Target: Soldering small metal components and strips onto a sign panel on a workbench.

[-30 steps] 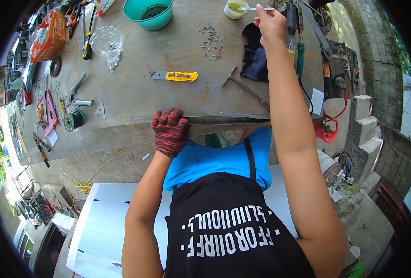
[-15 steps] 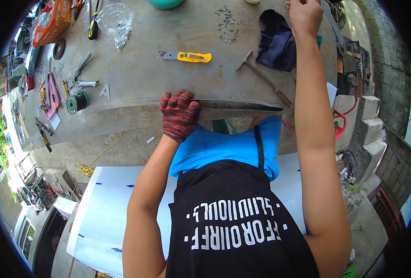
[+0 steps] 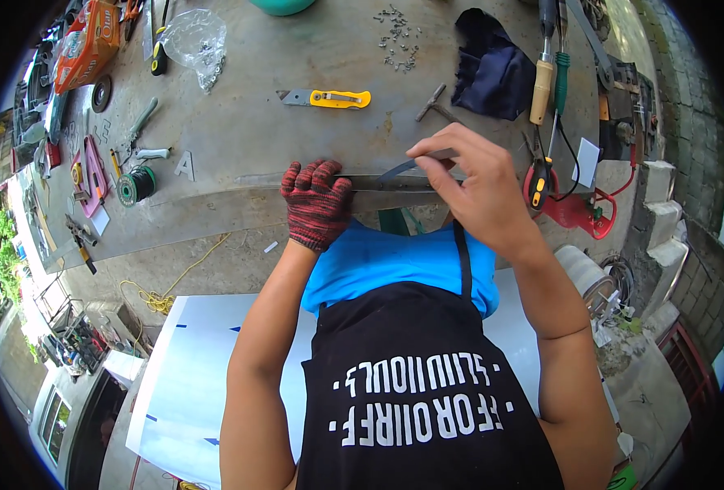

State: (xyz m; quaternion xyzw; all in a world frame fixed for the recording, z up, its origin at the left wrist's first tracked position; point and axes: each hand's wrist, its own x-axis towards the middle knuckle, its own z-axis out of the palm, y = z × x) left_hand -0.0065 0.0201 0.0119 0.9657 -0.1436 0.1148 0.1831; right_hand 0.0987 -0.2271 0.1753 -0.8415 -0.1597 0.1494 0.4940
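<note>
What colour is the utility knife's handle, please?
The handle is yellow; it shows best in the head view.

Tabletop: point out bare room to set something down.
Between the plastic bag and small metal pieces, beyond the yellow knife; left of that knife, in front of the bag. Crowded: left end around the wire spool; right edge by the wooden handle.

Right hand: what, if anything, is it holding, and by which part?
The right hand pinches a thin dark strip right of its protruding left end; its other end cannot be made out.
</note>
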